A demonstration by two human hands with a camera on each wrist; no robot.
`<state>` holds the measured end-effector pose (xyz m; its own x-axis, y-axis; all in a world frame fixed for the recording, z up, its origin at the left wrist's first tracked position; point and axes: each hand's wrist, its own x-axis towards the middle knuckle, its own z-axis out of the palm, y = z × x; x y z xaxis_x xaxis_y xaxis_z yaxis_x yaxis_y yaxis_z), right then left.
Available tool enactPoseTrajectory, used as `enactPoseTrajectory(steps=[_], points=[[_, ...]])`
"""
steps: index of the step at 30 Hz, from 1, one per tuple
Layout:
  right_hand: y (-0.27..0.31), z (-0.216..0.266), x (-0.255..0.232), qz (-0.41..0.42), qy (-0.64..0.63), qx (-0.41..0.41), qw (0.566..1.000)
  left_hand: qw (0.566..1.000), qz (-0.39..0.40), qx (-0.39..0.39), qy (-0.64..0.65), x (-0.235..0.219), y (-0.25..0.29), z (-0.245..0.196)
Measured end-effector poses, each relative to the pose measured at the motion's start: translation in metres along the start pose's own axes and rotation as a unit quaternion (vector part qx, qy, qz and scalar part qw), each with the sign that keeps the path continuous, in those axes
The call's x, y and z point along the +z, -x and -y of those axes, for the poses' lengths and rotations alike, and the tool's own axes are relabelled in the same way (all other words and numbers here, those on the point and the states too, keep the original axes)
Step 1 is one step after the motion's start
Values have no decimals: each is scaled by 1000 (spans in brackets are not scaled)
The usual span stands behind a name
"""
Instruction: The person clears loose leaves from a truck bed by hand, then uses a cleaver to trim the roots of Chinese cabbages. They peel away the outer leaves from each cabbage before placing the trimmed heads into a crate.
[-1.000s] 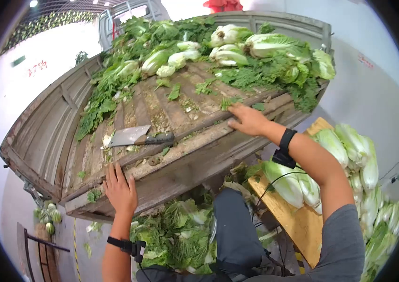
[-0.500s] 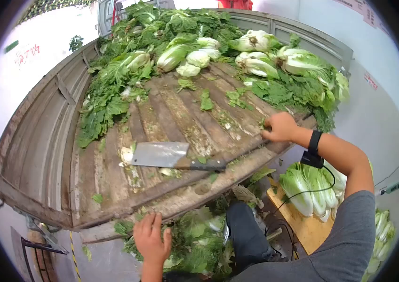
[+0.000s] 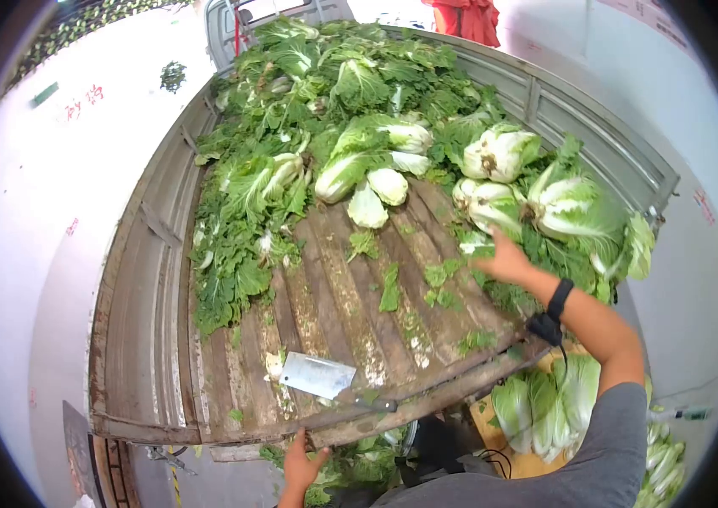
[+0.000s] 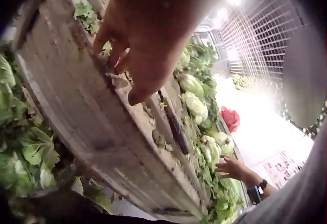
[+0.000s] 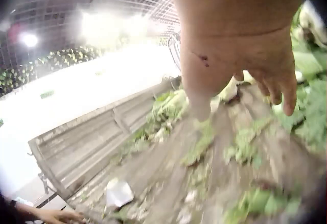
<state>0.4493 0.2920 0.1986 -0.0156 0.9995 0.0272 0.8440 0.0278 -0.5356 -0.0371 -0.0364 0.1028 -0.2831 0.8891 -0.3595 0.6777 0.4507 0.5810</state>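
Note:
My right hand (image 3: 511, 261) reaches over the truck bed with its fingers spread. In the head view it overlaps the lower side of a trimmed Chinese cabbage (image 3: 488, 201). The right wrist view shows nothing held in that hand (image 5: 240, 65). A larger Chinese cabbage (image 3: 575, 207) lies just right of it. At the bed's near edge is my left hand (image 3: 301, 467), its fingertips at the wooden rim (image 4: 110, 76). A cleaver (image 3: 317, 375) with a broad blade and dark handle lies flat on the boards, forward of the left hand.
Loose green leaves (image 3: 245, 199) pile along the left side and far end. More cabbage heads (image 3: 350, 161) sit mid-bed. Metal side walls (image 3: 143, 262) enclose the bed. Cabbages (image 3: 545, 411) lie on a yellow board at the right, below bed level. Leaves (image 4: 38, 152) lie below the near edge.
My right hand has left the bed's near edge and moved forward to the cabbages at the right. My left hand stays by the near edge. The head view has shifted; the cleaver still lies on the boards.

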Motion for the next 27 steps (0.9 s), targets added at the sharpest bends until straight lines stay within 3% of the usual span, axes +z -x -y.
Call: enactPoseTrajectory(steps=[1,2,4,5,8,12,15,21,25,27], points=[[-49,-14,-10,-64,-11,25,998,995,-4,-75,61,3,-8,-8],[-87,-11,-33,-106,-20,63,992,995,-46,-88,25,9,-17,-13],[-158,-17,-53,-269,-88,174,943,985,-123,-115,-48,24,-30,-22],[-179,-20,-58,-277,-103,228,928,964,-129,-173,-153,32,-33,-32],[-236,-21,-69,-285,-171,359,872,943,-143,-233,-188,37,-34,-51],[-283,-40,-71,-255,-181,451,836,942,-156,-235,-182,41,-30,-60],[-311,-91,-64,-229,-315,422,819,941,-175,-208,-200,47,-34,-36],[-307,-121,-65,-177,-337,319,868,942,-142,-222,-207,44,-39,-37],[-329,-205,-52,-129,-363,273,882,938,-158,-215,-222,47,-36,-41],[-329,-210,-54,-129,-321,258,902,937,-156,-224,-217,47,-33,-44]])
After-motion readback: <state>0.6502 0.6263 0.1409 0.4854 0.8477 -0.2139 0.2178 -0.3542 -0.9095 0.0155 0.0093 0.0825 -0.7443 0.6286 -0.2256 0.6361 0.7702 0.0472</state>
